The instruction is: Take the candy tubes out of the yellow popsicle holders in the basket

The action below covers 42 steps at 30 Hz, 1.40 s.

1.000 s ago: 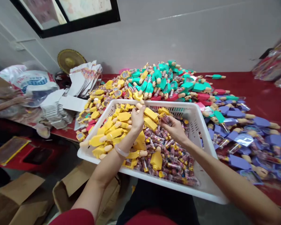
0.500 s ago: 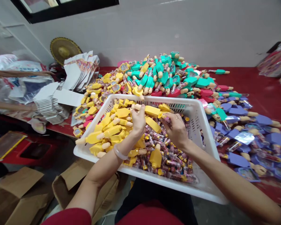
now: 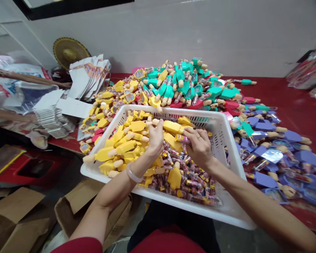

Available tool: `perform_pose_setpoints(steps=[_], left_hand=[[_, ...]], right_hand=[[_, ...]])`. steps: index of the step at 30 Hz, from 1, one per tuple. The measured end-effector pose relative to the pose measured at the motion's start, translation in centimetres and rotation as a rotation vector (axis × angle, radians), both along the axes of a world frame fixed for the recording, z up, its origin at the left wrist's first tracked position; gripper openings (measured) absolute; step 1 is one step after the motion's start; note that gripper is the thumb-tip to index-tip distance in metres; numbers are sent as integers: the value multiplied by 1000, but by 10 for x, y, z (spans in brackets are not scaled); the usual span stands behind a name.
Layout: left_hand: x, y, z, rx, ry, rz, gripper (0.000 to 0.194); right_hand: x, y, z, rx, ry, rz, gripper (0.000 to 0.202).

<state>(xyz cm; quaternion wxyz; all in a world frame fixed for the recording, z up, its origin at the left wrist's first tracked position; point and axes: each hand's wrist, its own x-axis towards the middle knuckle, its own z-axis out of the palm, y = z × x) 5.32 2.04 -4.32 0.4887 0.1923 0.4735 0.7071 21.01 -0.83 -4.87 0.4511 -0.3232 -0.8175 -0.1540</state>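
Observation:
My left hand (image 3: 156,137) is closed around the pale, peg-like end of a yellow plastic toy (image 3: 172,127) with a flat body. At the toy's other end, my right hand (image 3: 200,146) has its fingers pinched together. A small clear tube with a yellow cap and printed wrap (image 3: 182,139) juts left from under the right fingers. What exactly the right fingertips grip at the toy's end is partly hidden. Both hands are above a white plastic basket (image 3: 233,168). Similar yellow toys (image 3: 126,147) fill its left side, and many filled tubes (image 3: 195,183) lie on its right.
Behind the basket, a heap of green toys (image 3: 184,84) and yellow ones covers the red table (image 3: 268,84). Purple toys (image 3: 289,158) spread to the right. Stacked white cards (image 3: 52,117) and plastic bags lie left. Open cardboard boxes (image 3: 81,200) stand on the floor. Another person's arm reaches in from the left.
My right hand has turned slightly, its fingers now at the toy's end. A capped tube end now shows below them, pointing left. My left hand keeps its hold, and the view has shifted slightly.

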Motion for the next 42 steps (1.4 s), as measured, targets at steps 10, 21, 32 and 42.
perform_pose_setpoints(steps=[10, 21, 32, 42], left_hand=[[5, -4, -7, 19, 55, -24, 43], [4, -2, -9, 184, 257, -26, 33], [-18, 23, -9, 86, 119, -25, 25], [-28, 33, 6, 105, -84, 58, 26]], right_hand=[[3, -2, 2, -406, 302, 7, 15], [13, 21, 4, -1533, 905, 338, 32], [5, 8, 4, -1019, 499, 175, 28], [9, 22, 2, -1191, 635, 1, 40]])
